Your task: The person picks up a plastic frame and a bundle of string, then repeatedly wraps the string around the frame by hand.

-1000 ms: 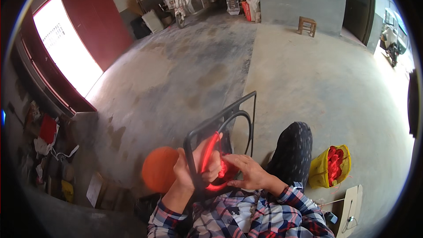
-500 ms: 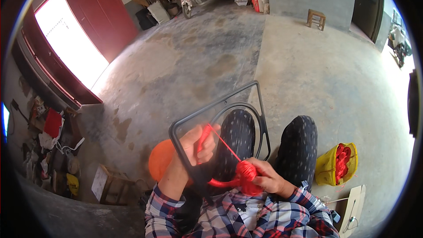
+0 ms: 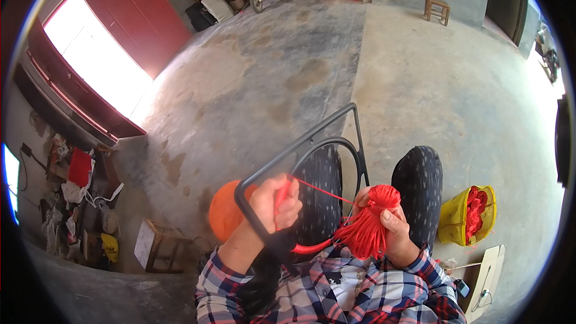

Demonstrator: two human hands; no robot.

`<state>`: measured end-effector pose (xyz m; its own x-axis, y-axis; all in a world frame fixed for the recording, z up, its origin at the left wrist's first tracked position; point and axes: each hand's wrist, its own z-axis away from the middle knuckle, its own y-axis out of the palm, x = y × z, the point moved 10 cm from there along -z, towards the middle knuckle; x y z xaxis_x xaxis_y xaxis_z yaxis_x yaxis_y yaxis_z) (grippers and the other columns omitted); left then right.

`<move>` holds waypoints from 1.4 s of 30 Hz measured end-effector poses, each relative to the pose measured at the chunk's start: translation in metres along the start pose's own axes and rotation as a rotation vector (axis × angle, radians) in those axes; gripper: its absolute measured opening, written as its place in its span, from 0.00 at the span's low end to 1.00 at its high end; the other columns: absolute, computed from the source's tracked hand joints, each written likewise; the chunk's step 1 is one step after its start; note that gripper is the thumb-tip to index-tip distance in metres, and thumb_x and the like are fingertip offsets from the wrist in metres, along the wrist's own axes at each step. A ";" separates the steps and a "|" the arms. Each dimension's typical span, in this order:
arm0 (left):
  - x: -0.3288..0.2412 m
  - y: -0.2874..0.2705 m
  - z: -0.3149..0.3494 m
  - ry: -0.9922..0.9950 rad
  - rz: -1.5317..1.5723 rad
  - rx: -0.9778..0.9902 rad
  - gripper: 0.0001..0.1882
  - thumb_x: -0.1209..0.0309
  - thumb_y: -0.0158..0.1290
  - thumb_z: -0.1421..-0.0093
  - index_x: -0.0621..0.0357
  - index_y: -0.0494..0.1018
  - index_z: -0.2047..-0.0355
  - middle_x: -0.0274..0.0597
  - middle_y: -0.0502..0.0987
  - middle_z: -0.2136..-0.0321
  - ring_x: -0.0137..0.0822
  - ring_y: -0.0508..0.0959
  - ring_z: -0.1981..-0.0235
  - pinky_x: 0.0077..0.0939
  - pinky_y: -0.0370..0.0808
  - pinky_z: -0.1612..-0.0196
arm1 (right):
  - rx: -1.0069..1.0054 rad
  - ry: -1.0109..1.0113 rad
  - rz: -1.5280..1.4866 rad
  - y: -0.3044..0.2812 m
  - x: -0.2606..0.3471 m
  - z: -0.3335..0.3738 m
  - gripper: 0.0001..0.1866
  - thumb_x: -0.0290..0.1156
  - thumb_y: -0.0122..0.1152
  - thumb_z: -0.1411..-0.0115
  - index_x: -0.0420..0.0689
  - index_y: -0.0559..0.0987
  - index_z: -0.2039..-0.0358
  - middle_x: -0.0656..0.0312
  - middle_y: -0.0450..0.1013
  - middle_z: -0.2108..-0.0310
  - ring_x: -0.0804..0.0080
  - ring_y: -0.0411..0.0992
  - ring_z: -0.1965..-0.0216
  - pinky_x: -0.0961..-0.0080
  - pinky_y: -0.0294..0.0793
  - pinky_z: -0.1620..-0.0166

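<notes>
A dark grey frame (image 3: 267, 175) with a rounded inner ring (image 3: 321, 144) rests across my lap. Red cord covers part of the ring; a wrapped stretch (image 3: 311, 248) shows low down. My left hand (image 3: 275, 205) is closed around the ring's red-wrapped side, its fingers slightly blurred. From there a taut strand of cord (image 3: 321, 190) runs right to a bundle of red cord (image 3: 367, 228). My right hand (image 3: 396, 235) grips this bundle near its bound, rounded top, thumb in front, while many strands hang loose. The cord inside each palm is hidden.
A yellow bucket (image 3: 450, 222) holding red cord stands right of my knee. Near it lies a pale board (image 3: 485, 282). An orange rounded object (image 3: 226, 210) and a small wooden stool (image 3: 159, 246) are at left; another stool (image 3: 437, 10) stands far right.
My right hand has moved up and right with the bundle, turning it so its loose strands now show. The strand between my hands is longer and flatter. My left hand keeps its hold.
</notes>
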<state>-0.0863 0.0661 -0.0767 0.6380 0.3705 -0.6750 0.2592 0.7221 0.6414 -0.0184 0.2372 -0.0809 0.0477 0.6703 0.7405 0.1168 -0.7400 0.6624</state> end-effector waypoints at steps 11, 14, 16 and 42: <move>0.003 0.001 0.001 -0.036 -0.004 0.009 0.22 0.52 0.41 0.35 0.56 0.65 0.78 0.31 0.57 0.92 0.26 0.54 0.93 0.21 0.47 0.92 | 0.120 0.093 -0.054 0.003 -0.017 0.008 0.31 0.54 0.63 0.48 0.36 0.74 0.60 0.51 0.69 0.60 0.63 0.69 0.61 0.68 0.68 0.55; 0.004 0.001 0.002 -0.027 -0.020 0.105 0.24 0.51 0.41 0.35 0.59 0.69 0.75 0.32 0.59 0.91 0.27 0.55 0.93 0.22 0.50 0.90 | 0.006 0.193 -0.140 -0.010 -0.030 0.006 0.24 0.47 0.60 0.41 0.36 0.74 0.58 0.54 0.72 0.61 0.67 0.72 0.61 0.70 0.71 0.55; 0.006 0.007 0.004 -0.050 -0.051 0.135 0.25 0.51 0.41 0.35 0.62 0.71 0.72 0.32 0.59 0.90 0.27 0.56 0.92 0.22 0.51 0.89 | -0.210 0.380 -0.176 -0.026 -0.047 0.007 0.15 0.37 0.54 0.35 0.36 0.74 0.57 0.59 0.75 0.63 0.73 0.74 0.62 0.75 0.74 0.55; 0.052 0.073 0.009 -0.063 0.327 0.236 0.28 0.54 0.38 0.35 0.70 0.65 0.49 0.56 0.75 0.60 0.46 0.78 0.67 0.36 0.75 0.71 | 0.915 -0.159 0.293 0.123 0.036 -0.066 0.21 0.39 0.64 0.43 0.38 0.79 0.54 0.55 0.68 0.45 0.65 0.65 0.45 0.67 0.63 0.42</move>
<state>-0.0274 0.1327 -0.0621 0.7555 0.5166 -0.4030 0.1900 0.4159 0.8893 -0.0675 0.1671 0.0343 0.3230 0.5156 0.7936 0.8013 -0.5952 0.0605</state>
